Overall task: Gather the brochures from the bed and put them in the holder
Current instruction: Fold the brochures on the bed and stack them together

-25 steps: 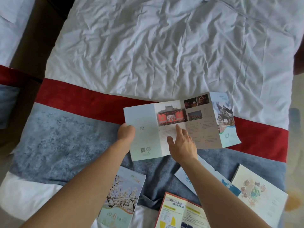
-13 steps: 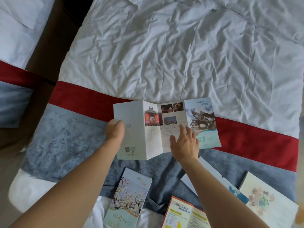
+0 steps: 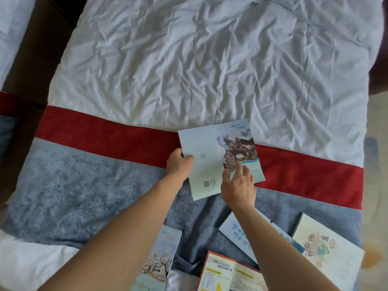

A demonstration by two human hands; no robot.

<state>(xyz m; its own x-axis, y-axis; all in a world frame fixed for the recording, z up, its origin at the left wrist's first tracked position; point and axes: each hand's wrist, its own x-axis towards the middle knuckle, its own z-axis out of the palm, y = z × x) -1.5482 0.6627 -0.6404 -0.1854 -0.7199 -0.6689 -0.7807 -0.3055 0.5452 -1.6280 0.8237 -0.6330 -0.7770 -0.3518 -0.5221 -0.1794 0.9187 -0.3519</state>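
A pale blue folding brochure [image 3: 207,152] with a horse statue picture lies on the bed's red and grey runner, now folded to two panels. My left hand [image 3: 178,164] grips its left edge. My right hand [image 3: 239,185] presses its fingertips on the right panel near the lower edge. Closer to me lie a blossom-tree brochure [image 3: 159,261], an orange-and-yellow leaflet [image 3: 228,276], a white-blue brochure [image 3: 241,232] partly under my right forearm, and a cream booklet [image 3: 327,255]. No holder is in view.
The bed has a crumpled white sheet [image 3: 210,59] beyond the red band [image 3: 105,133] and grey runner [image 3: 73,185]. A second bed [image 3: 8,49] stands at the left across a dark gap. Floor shows along the right edge.
The brochure went from several spread panels to a two-panel fold. My left hand carried the left panel rightward over the middle, while my right hand stayed pressing the right part.
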